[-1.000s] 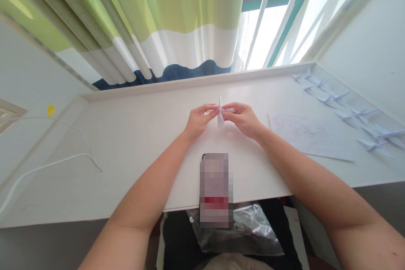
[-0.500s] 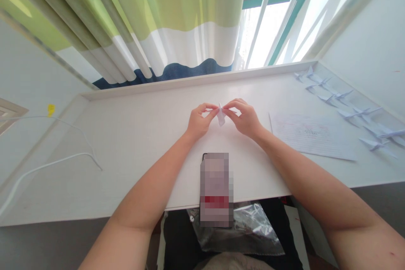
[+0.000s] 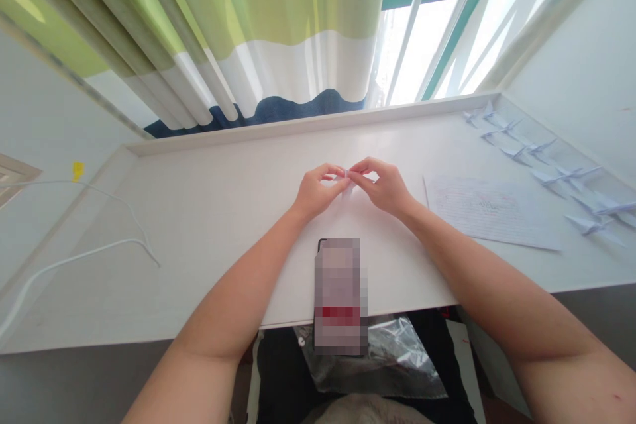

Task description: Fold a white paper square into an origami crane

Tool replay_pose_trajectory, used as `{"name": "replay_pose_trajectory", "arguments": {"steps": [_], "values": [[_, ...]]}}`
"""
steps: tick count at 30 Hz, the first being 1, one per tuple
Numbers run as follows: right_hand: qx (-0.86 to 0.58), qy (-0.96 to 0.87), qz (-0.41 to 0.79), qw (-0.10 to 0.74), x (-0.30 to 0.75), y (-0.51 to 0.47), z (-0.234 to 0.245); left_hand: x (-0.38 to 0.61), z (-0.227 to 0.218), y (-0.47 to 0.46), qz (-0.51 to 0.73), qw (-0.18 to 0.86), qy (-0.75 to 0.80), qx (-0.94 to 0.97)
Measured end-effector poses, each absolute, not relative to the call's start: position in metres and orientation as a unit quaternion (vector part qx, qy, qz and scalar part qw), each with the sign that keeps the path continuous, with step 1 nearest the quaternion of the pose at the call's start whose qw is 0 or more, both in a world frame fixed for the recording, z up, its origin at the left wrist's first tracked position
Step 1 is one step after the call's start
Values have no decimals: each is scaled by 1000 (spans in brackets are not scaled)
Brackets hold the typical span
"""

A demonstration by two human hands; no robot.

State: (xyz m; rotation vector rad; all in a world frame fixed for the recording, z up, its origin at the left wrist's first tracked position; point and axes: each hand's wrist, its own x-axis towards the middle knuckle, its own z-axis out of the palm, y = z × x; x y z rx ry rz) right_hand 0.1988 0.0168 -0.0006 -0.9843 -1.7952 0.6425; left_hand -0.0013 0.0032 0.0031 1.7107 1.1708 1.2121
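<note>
A small folded white paper piece [image 3: 348,188] is pinched between both hands above the middle of the white desk [image 3: 223,212]. My left hand [image 3: 318,191] closes thumb and fingers on its left side. From the other side my right hand [image 3: 380,185] pinches its top with thumb and forefinger. The fingertips of the two hands meet and cover much of the paper, so its full shape is hidden. Several folded paper cranes [image 3: 561,179] stand along the desk's right side. Between them and my right hand lies a stack of lined paper [image 3: 489,212].
A phone-like slab [image 3: 340,278], blurred by pixels, sits at the front edge. Below it a clear plastic bag [image 3: 397,358] rests on my lap. A white cable [image 3: 99,248] curves over the desk's left end. Behind the desk hang a curtain [image 3: 298,26] and a barred window [image 3: 427,33].
The left thumb and fingers have shifted right over the paper, up against the right fingertips. Less of the paper shows than before. The surroundings stay the same.
</note>
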Motion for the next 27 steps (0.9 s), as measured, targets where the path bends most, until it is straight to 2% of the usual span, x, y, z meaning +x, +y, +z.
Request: {"name": "replay_pose_trajectory", "arguments": {"steps": [7,19,27], "values": [[-444,-701,274,486,197,17,0,0,0,0,444,360,461,678],[-461,-656,308,512,196,17,1,-4,-2,-1,336,122,434,827],[-455,-617,356,534,192,18,-3,-6,-3,3,308,81,430,845]]}}
